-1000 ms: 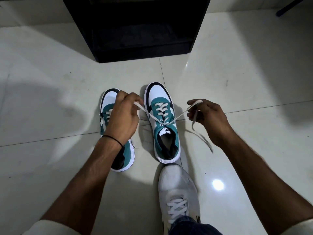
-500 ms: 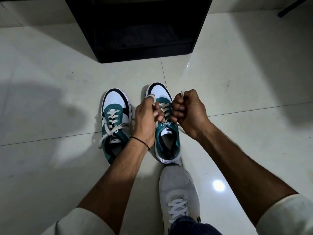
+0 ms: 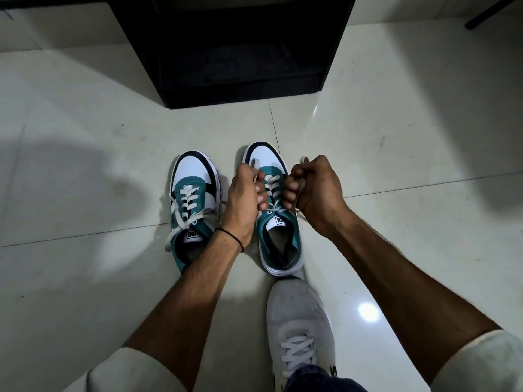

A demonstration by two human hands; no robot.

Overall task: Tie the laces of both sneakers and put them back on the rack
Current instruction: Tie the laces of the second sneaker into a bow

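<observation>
Both hands, left hand (image 3: 245,199) and right hand (image 3: 310,190), pinch laces (image 3: 272,185) above right sneaker (image 3: 278,236)

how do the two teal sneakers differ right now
The left sneaker lies untouched, its laces loose and trailing over its side; the right sneaker has its lace ends pinched in the left hand and right hand above it. The left sneaker sits slightly nearer the person, and the left forearm covers its heel; the right sneaker's heel shows. Both are teal, white and black, toes toward the black rack, on the floor.
</observation>
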